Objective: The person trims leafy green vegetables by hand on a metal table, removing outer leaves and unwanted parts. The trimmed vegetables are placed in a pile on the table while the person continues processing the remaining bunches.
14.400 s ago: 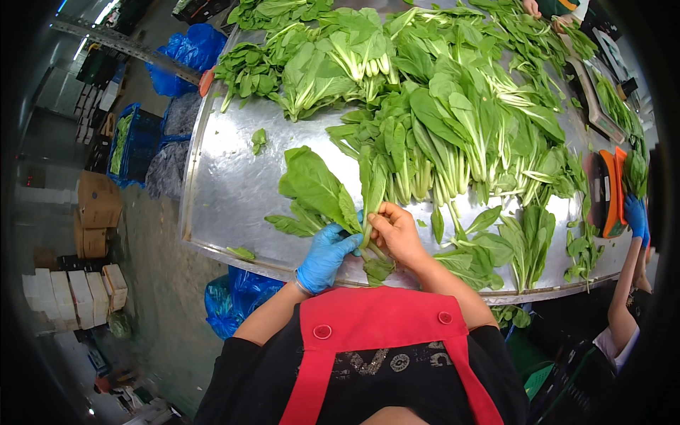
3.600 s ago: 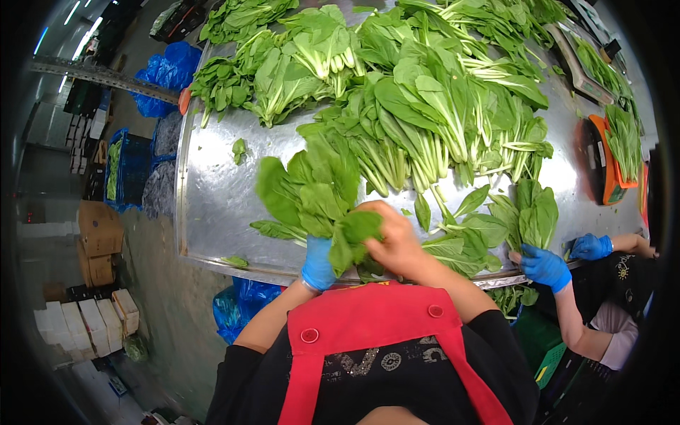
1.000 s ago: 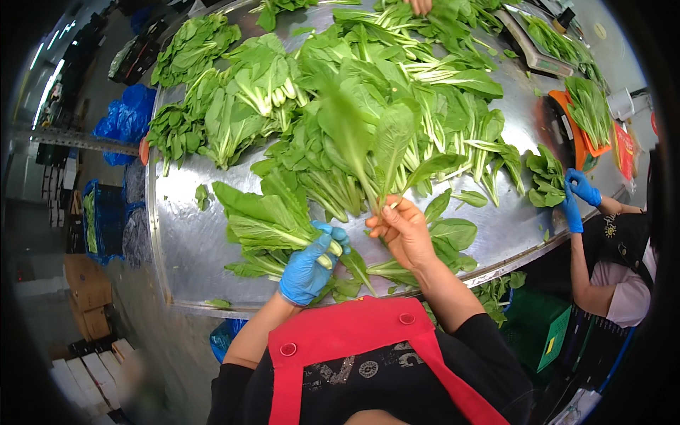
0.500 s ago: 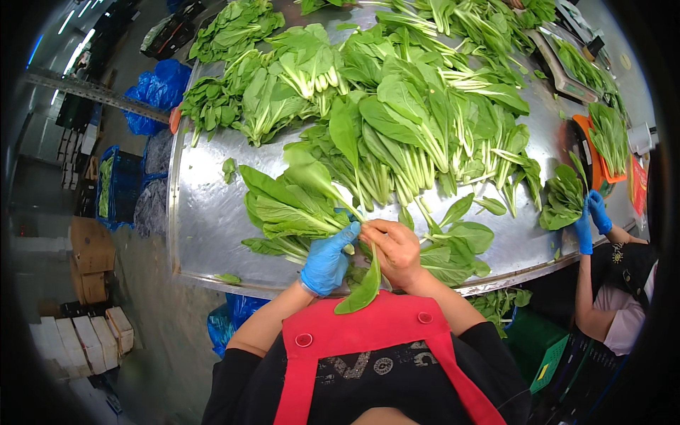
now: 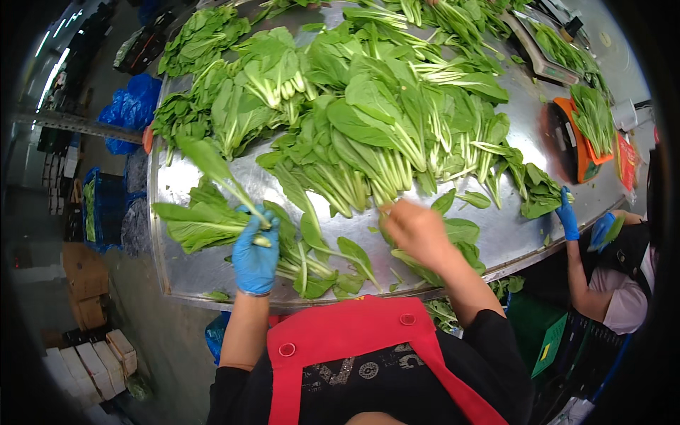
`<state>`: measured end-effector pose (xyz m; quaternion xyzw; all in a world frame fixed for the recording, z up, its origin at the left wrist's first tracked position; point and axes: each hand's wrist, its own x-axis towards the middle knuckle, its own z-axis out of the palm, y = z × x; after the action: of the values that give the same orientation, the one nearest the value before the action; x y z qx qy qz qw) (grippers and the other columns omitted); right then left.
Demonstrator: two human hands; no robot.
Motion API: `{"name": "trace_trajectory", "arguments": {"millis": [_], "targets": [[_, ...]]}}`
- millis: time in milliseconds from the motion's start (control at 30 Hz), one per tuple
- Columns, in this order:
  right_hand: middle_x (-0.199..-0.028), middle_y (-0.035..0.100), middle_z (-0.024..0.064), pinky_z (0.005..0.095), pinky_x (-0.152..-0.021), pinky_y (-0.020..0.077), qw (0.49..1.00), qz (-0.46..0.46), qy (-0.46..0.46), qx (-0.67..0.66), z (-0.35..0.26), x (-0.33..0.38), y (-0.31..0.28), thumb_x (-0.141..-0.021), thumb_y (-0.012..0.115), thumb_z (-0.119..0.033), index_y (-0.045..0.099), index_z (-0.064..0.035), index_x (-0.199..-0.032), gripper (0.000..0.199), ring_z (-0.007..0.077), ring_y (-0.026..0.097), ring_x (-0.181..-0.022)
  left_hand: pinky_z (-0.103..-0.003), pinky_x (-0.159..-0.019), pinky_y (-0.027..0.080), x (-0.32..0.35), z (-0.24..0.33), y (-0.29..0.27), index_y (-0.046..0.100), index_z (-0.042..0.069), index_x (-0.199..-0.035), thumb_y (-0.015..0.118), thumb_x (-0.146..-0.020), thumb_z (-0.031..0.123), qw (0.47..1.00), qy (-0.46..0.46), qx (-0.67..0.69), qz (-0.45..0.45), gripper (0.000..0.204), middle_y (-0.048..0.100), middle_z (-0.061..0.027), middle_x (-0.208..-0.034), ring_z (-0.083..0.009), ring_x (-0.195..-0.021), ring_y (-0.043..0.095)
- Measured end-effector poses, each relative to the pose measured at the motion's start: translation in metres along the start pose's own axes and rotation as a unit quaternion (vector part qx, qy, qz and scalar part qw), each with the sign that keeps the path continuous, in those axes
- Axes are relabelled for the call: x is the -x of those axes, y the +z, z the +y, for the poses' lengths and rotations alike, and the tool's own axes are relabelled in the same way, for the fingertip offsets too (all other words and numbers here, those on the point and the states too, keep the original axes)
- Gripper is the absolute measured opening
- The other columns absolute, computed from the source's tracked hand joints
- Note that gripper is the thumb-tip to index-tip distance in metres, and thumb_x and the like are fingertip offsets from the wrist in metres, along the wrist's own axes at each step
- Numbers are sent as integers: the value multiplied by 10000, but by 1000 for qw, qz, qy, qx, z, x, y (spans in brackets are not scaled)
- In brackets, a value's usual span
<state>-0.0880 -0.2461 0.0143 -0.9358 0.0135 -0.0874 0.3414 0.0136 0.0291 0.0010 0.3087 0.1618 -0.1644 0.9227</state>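
Observation:
My left hand (image 5: 253, 258), in a blue glove, is closed round the stalks of a small bunch of leafy greens (image 5: 202, 223). One leaf of it points up and away, and the rest spread to the left. My bare right hand (image 5: 418, 230) is over the near edge of a large heap of leafy greens (image 5: 368, 134), by the pale stalk ends. Motion blurs its fingers, so I cannot see whether they grip a stalk. Loose leaves and stalks (image 5: 312, 265) lie on the metal table (image 5: 195, 273) between my hands.
At the right a co-worker's blue-gloved hands (image 5: 567, 216) handle greens. Beyond them stands an orange-and-black scale (image 5: 577, 145) bearing greens. Another scale (image 5: 542, 60) sits at the far right. Blue crates (image 5: 103, 212), blue bags (image 5: 131, 113) and boxes (image 5: 88, 276) stand left of the table.
My left hand has moved left with the bunch. My right hand has left it and moved right, to the heap. The leaf that hung between my hands is no longer there.

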Motion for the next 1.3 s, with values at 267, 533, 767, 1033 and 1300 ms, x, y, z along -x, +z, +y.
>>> {"name": "trace_trajectory", "arguments": {"millis": [267, 533, 767, 1033, 1300], "targets": [[-784, 516, 116, 296, -611, 453, 965, 164, 203, -22, 68, -49, -15, -737, 579, -88, 589, 4, -930, 214, 222, 530, -652, -327, -722, 528, 7, -33, 16, 509, -69, -1052, 480, -839, 40, 982, -187, 17, -10, 241, 583, -159, -957, -228, -864, 602], [-592, 515, 49, 218, -397, 363, 792, 163, 288, -513, 42, -37, -23, -844, 446, -141, 518, -18, -794, 152, 91, 467, -481, -242, -573, 469, -3, -54, 1, 462, 20, -1177, 484, -891, 186, 962, -271, -18, -25, 331, 582, -117, -1019, -194, -893, 583], [-642, 551, 76, 215, -472, 405, 755, 107, 266, -590, 17, -17, 0, -859, 435, -116, 514, -9, -854, 133, 113, 499, -518, -210, -563, 410, -8, -52, 9, 424, 34, -1217, 475, -896, 260, 955, -278, 12, -102, 396, 537, -54, -967, -137, -783, 512], [-692, 548, 60, 234, -547, 418, 713, 74, 253, -649, -4, 3, 33, -867, 450, -95, 534, -2, -896, 129, 123, 505, -582, -319, -769, 435, 38, -54, 37, 498, 76, -971, 554, -808, 31, 964, -172, -129, -158, 178, 561, -101, -971, -204, -921, 540], [-918, 518, 137, 301, -654, 445, 964, 159, -26, -212, -46, 11, 55, -759, 603, 14, 542, -7, -1057, 305, 249, 532, -783, -233, -802, 417, 34, -72, 18, 507, 4, -1131, 544, -835, 52, 954, -112, -255, -113, 302, 571, -41, -1042, -131, -933, 535]]}}
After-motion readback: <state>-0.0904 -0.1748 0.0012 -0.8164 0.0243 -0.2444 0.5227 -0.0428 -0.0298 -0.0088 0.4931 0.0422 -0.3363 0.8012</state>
